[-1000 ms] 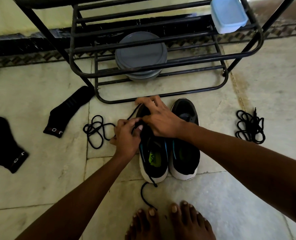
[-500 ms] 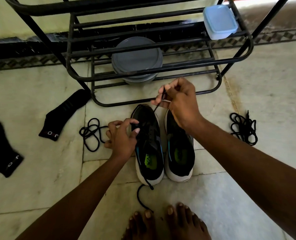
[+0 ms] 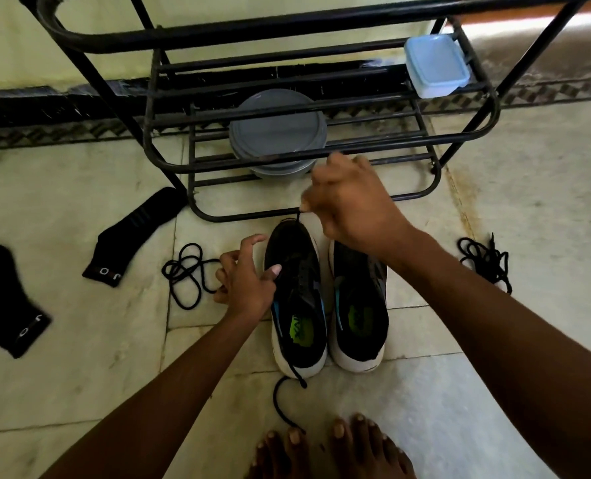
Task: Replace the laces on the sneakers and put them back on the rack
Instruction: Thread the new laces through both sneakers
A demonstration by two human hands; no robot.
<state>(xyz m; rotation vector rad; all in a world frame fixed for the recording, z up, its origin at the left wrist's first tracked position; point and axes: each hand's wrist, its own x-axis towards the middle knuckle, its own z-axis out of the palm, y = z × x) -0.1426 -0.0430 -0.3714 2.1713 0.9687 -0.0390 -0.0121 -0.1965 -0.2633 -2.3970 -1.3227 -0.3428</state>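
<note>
Right hand: the right hand is closed in a pinch on the end of the lace, which is held taut above the toe of the left sneaker, just in front of the rack's lowest bar.
Left hand: the left hand is half open, nothing gripped; its thumb is pressed against the side of the left sneaker, and the fingers are spread beside it.
Sneakers: both are stood on the floor side by side, toes toward the rack. The right sneaker appears to be without a lace, though part of it is hidden by the forearm.
Lace tail: the other end is trailed out over the heel of the left sneaker onto the floor, close to the bare toes.
Loose laces: one black bundle is lain just beside the left hand, another well apart to the right of the sneakers.
Risk, uneven pull: if the taut end is drawn much further, the tail at the heel could be dragged through the eyelets and the two ends left unequal.
Risk, shoe shift: the sneaker is steadied by a thumb only, so it could be tipped or slid toward the rack by the pull.
Risk, snag: the tail could be stepped on.
Risk, mix-up: which bundle is old and which new cannot be told, so the wrong one could be picked.
</note>
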